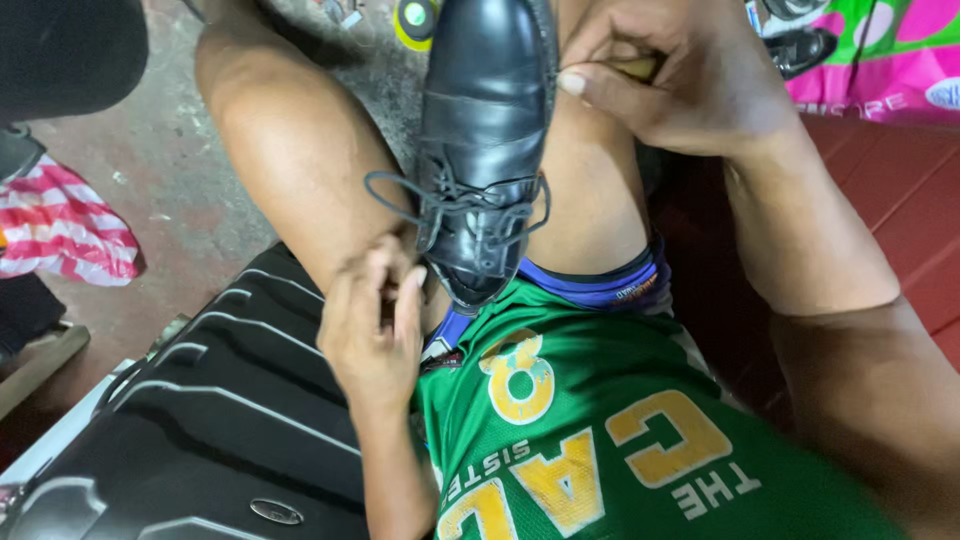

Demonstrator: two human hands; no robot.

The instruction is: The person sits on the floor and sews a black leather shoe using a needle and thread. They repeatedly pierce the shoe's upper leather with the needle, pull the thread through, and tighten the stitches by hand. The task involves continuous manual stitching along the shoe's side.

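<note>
Single head-worn view, looking steeply down from close above onto the lap, knees and floor (no second view to overlap); nearness such that the shoe fills the centre.

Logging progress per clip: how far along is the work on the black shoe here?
Done: nothing shows finished. In hand: the black lace-up shoe lies between the knees, left hand at its heel, right hand pressing a yellowish tool to its edge. Left: laces hang untied.
</note>
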